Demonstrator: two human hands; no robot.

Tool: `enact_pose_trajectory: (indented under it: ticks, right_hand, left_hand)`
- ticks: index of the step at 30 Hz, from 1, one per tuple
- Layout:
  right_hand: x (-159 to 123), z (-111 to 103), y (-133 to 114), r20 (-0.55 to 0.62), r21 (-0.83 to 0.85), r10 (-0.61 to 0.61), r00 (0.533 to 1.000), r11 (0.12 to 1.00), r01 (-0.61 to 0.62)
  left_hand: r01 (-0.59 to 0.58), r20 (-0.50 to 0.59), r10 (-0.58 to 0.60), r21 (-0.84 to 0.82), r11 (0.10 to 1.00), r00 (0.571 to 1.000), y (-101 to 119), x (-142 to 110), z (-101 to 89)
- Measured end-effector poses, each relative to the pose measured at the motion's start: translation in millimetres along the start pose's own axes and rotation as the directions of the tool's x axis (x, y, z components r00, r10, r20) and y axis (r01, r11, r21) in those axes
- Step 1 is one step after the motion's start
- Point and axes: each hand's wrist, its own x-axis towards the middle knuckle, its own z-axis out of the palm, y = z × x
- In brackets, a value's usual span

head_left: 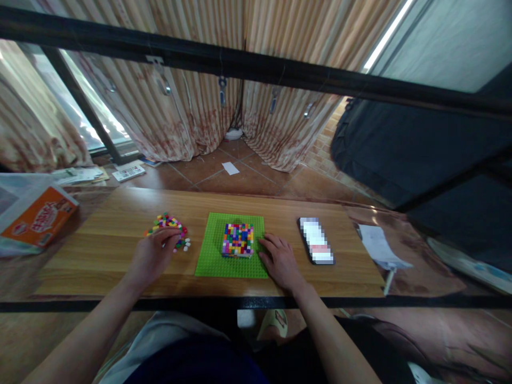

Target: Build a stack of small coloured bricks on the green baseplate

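Note:
A green baseplate (214, 256) lies on the wooden table (100, 250) in front of me. A square block of small multicoloured bricks (238, 239) is built on it. My right hand (280, 260) rests flat on the baseplate's right edge, fingers spread, touching the built block's right side. A loose pile of small coloured bricks (170, 225) lies left of the plate. My left hand (154, 255) sits at the near edge of that pile, fingers curled down onto the bricks; whether it holds one is hidden.
A phone (316, 240) lies right of the baseplate, and a white paper (380, 246) further right. An orange box (38, 216) sits at the table's far left. Curtains and a tiled floor are beyond the table; a black bar crosses overhead.

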Motion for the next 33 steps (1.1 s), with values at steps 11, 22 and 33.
enact_pose_trajectory:
  ticks: [11,22,33]
  right_hand:
    - [0.1,-1.2,-1.4,-0.007,-0.005,0.004,1.0,1.0,-0.004]
    - [0.9,-0.2,-0.2,0.003,-0.011,0.007,1.0,1.0,-0.007]
    - [1.3,-1.5,-0.9,0.009,-0.003,0.002,1.0,1.0,-0.002]
  left_hand:
    - [-0.2,0.132,0.23,-0.206,0.958,0.964,60.2,-21.9,20.2]
    - [-0.31,0.134,0.336,-0.184,0.933,0.932,105.4,-11.1,59.5]
    - [-0.391,0.103,0.392,-0.027,0.92,0.914,102.2,-9.0,72.5]
